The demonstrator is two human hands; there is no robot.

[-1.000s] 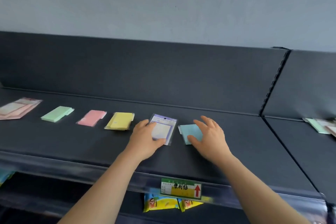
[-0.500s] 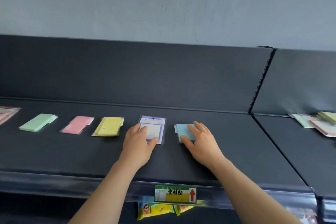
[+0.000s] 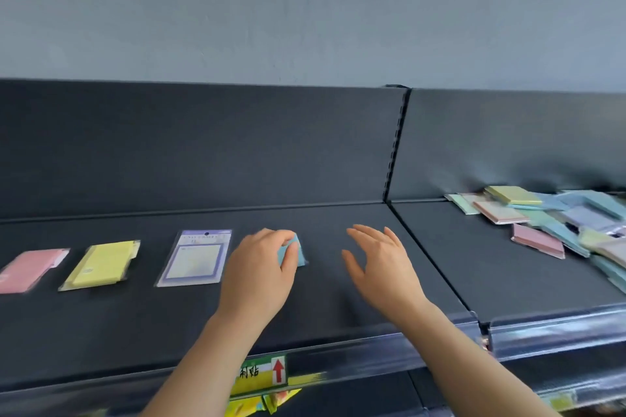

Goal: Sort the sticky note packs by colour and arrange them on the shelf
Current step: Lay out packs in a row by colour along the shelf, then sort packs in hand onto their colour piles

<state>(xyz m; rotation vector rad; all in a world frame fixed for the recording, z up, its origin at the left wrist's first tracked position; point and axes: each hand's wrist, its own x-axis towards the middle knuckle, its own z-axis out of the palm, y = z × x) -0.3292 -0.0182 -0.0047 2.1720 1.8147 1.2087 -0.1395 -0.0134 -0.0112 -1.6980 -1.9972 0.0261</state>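
Observation:
On the dark shelf (image 3: 142,322) a pink pack (image 3: 28,269), a yellow pack (image 3: 101,264) and a purple-framed pack (image 3: 196,257) lie in a row. To their right lies a light blue pack (image 3: 294,252), mostly covered by my left hand (image 3: 261,271), whose fingers and thumb curl round its left edge. My right hand (image 3: 379,267) hovers to the right of the blue pack, fingers spread and holding nothing. A jumbled pile of mixed-colour packs (image 3: 548,223) covers the neighbouring shelf section on the right.
An upright divider post (image 3: 396,145) and a seam separate the two shelf sections. A green and yellow price label with a red arrow (image 3: 267,371) sits on the front rail. Yellow packets (image 3: 261,403) show on the shelf below.
My left hand left the purple pack and took hold of the blue one. My right hand came off the blue pack and moved right. The view swung right, showing the pile.

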